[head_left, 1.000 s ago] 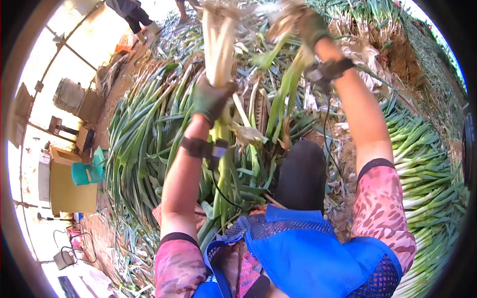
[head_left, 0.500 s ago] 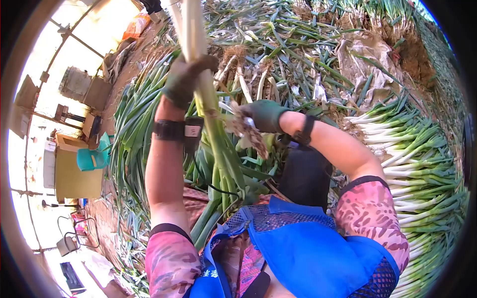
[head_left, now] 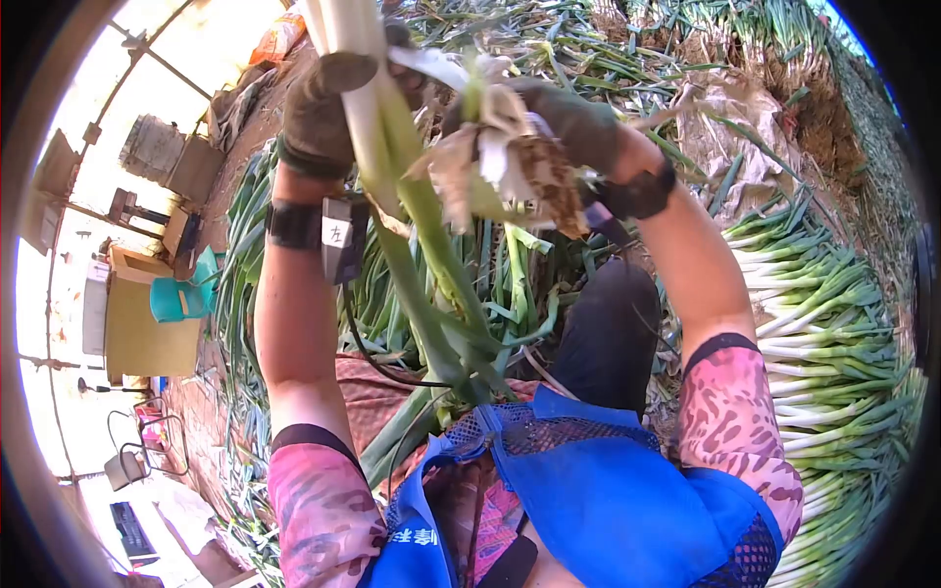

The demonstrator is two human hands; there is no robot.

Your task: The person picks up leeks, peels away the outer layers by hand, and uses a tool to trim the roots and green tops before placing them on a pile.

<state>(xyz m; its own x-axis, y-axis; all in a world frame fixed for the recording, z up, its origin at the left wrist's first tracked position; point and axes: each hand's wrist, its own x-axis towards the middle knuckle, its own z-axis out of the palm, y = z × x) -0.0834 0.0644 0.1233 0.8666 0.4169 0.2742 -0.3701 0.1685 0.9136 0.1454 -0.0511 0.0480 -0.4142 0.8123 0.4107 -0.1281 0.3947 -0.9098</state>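
In a dark glove, my left hand (head_left: pixel 321 113) is wrapped round a few thick green onions (head_left: pixel 417 235). Their white ends point up past the top edge of the view, and their green leaves hang down toward my lap. My right hand (head_left: pixel 569 122), gloved too, is closed just to the right of the stalks. Withered, brownish outer leaves (head_left: pixel 534 171) hang from it, blurred by motion. A pale strip of peel (head_left: pixel 431 67) stretches between the stalks and the right hand. Both wrists carry black straps with a small device.
A long row of cleaned green onions (head_left: pixel 823 343) lies at the right. Uncleaned green onions (head_left: pixel 245 245) are heaped at the left, with loose leaves beyond. A teal stool (head_left: pixel 181 297), a cardboard box (head_left: pixel 152 328) and a metal-framed chair (head_left: pixel 147 446) stand farther left.
My right hand has risen and moved slightly right, bringing the dry leaves up with it. My left hand has shifted up and left, still round the stalks.
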